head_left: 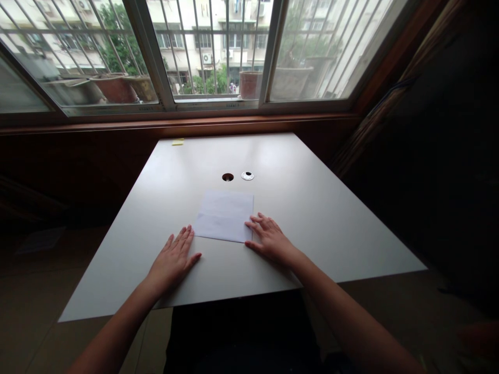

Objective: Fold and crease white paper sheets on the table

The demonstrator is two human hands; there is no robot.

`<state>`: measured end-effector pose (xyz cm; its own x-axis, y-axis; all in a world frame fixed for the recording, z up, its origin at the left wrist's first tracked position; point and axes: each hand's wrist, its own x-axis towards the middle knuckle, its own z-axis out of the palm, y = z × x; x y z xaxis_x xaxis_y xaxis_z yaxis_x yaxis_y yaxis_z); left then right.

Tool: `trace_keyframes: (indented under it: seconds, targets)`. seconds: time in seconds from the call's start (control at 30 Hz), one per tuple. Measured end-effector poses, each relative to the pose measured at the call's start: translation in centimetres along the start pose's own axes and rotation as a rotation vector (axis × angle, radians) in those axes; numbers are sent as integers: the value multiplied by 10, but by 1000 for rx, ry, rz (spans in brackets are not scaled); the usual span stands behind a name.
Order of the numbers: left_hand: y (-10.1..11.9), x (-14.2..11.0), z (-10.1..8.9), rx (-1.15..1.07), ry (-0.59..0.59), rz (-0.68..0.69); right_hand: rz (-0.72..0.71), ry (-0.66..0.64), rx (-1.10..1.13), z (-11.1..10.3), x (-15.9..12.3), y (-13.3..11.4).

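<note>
A white sheet of paper (225, 214) lies flat on the white table (312, 228), with a faint crease running across it. My left hand (174, 258) rests palm down on the tabletop, fingers stretched out and thumb apart, its fingertips at the paper's lower left corner. On the other side, my right hand (268, 237) has its fingers spread, and their tips touch the paper's right edge near the lower right corner. Neither hand grasps anything.
Beyond the paper are a round hole (227, 177) in the tabletop and a loose round cover (247, 176) beside it. A yellow sticky note (178, 142) sits at the far left edge. Behind the table is a barred window (218, 52) with plant pots outside.
</note>
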<state>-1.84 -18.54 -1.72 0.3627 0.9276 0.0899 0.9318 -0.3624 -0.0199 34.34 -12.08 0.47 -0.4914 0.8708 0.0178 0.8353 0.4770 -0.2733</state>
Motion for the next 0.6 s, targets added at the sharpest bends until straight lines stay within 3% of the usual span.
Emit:
trace_keyframes:
  seconds: [0.23,0.33,0.47,0.6]
  targets:
    - [9,19,-6,-20,161,-17,-7,6,4,1,0,0]
    - [21,38,-13,-55,220,127,-14,17,-2,1,0,1]
    - [37,68,-12,-119,178,401,-21,37,-10,4,0,2]
    - [41,90,-3,-174,193,488,-28,44,-10,6,0,4]
